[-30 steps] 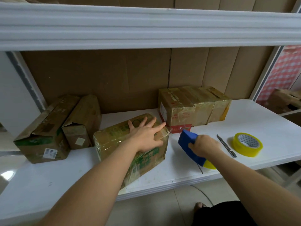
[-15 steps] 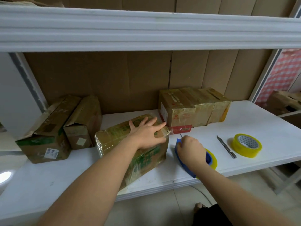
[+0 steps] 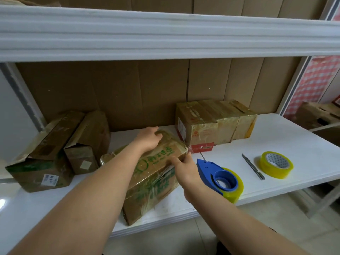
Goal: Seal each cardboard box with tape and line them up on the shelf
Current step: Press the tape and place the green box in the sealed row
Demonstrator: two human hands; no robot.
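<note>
Brown cardboard box with green print (image 3: pixel 156 173), wrapped in clear tape, lies slanted at the front edge of the white shelf (image 3: pixel 303 144). The left hand (image 3: pixel 149 138) curls over its far top end; the right hand (image 3: pixel 184 166) pinches its right top corner. Just right lies the blue tape dispenser with yellow roll (image 3: pixel 220 178), released. 3 taped boxes (image 3: pixel 215 124) line the back edge.

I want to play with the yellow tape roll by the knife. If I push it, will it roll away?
Probably not: the tape roll lies flat on the shelf, so a push would likely slide it. Stood on edge, its round shape could roll. It looks light, being a hollow ring. Mind the knife beside it.
</note>
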